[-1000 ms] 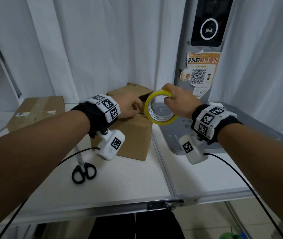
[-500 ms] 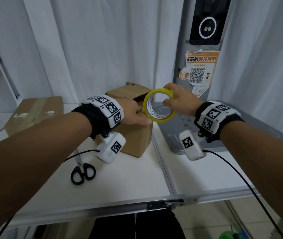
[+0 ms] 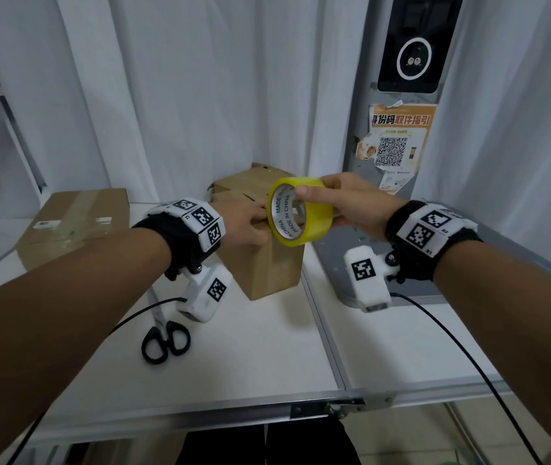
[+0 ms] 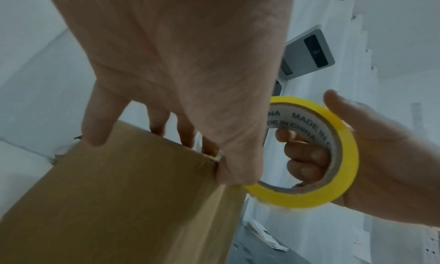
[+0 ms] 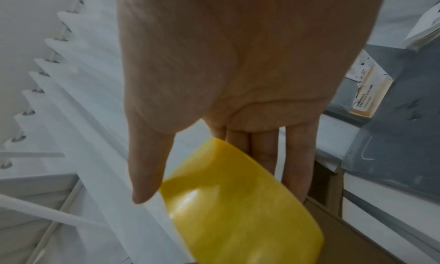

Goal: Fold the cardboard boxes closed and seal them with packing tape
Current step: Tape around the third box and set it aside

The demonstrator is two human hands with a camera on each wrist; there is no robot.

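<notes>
Two hands at work: our right hand [image 3: 351,204] grips the yellow packing tape roll [image 3: 299,211], fingers [image 4: 307,155] through its core, beside the brown cardboard box [image 3: 267,263] on the white tabletop [image 3: 250,357]; our left hand [image 3: 245,224] clasps the box's top edge, thumb on its corner.

A white table [image 3: 260,360] carries a small cardboard box [image 3: 267,266] at its middle and a taped cardboard box [image 3: 76,226] at the far left. Black-handled scissors [image 3: 165,344] lie nearer the front edge, and a grey device base [image 3: 337,250] stands just right of the small box.
</notes>
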